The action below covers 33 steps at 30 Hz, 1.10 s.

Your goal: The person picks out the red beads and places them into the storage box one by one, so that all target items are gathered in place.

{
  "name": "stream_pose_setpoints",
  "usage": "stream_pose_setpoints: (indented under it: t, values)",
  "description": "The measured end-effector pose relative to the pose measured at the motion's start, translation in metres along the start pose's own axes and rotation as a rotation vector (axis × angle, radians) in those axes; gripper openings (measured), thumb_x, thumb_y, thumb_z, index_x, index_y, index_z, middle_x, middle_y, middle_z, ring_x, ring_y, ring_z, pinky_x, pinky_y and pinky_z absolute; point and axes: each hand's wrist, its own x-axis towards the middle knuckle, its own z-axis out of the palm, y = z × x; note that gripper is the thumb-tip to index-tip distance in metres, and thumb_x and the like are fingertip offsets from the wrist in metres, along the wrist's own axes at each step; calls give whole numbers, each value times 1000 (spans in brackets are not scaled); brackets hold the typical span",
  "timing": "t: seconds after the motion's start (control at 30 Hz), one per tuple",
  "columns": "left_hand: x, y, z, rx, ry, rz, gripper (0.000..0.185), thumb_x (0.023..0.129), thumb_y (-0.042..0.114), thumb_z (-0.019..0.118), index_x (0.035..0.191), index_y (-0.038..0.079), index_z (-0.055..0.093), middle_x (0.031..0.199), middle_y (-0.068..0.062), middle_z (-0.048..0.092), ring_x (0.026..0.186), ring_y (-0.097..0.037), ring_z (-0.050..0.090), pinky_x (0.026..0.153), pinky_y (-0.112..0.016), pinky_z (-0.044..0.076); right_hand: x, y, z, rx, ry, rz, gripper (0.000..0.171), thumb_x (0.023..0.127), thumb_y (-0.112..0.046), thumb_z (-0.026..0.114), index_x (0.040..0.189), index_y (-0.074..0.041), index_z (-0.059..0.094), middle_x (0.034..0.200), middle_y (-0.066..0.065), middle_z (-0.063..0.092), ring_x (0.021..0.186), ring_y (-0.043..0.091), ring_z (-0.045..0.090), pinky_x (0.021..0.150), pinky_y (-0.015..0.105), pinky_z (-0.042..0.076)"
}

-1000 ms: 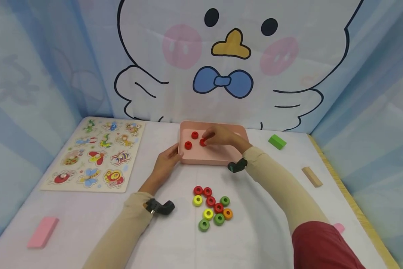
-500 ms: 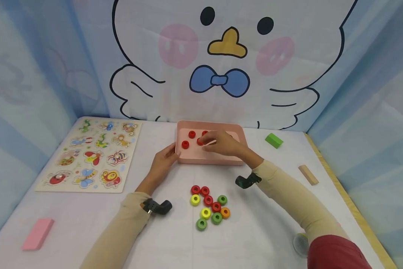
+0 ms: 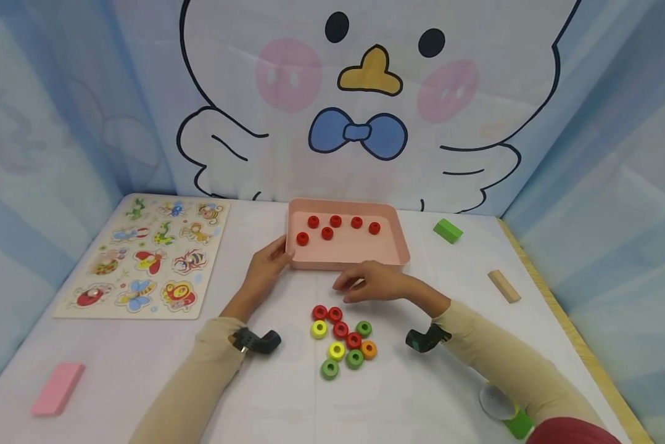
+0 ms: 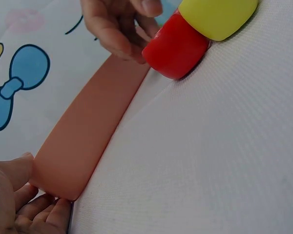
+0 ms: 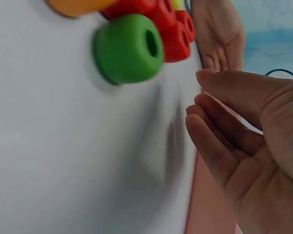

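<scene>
While the left hand [image 3: 266, 266] steadies the pink tray [image 3: 348, 259] at its near-left corner, fingers relaxed against the rim, five red rings lie inside. Empty and loosely spread, the right hand [image 3: 372, 287] hovers just in front of the tray, over the ring cluster [image 3: 340, 340].

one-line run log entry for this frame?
left hand: holds pink tray corner | right hand: empty, above loose beads | tray: red beads

Both arms come up from the bottom of the frame in tan sleeves, each with a small black camera at the wrist. The left hand [image 3: 266, 268] sits left of the middle, fingers straight. The right hand [image 3: 372, 287] is in the middle, palm down, fingers loose and holding nothing.
</scene>
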Motion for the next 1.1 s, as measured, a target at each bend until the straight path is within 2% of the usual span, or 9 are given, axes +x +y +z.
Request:
stream_pose_setpoints:
  t: [0.33, 0.53, 1.1]
  values:
    - [-2, 0, -1, -3, 0, -17, 60, 100, 31, 58, 153, 12, 36, 155, -3, 37, 141, -15, 33, 111, -31, 34, -6, 0, 22, 145, -89, -32, 34, 88, -12, 75, 122, -9, 68, 114, -3, 65, 104, 11, 63, 90, 25, 53]
    - [-2, 1, 0, 1, 0, -21, 61, 100, 33, 59, 153, 12, 37, 154, -3, 38, 141, -15, 34, 111, -30, 34, -6, -5, 26, 132, -77, -37, 30, 88, -15, 76, 117, -13, 71, 110, -5, 65, 101, 11, 63, 90, 25, 53]
    - [-2, 1, 1, -3, -5, -27, 61, 101, 32, 57, 154, 13, 35, 155, -1, 37, 140, -13, 34, 109, -29, 37, -6, 2, 31, 131, -51, -72, 27, 88, -17, 76, 115, -14, 72, 109, -6, 65, 100, 10, 63, 89, 25, 53]
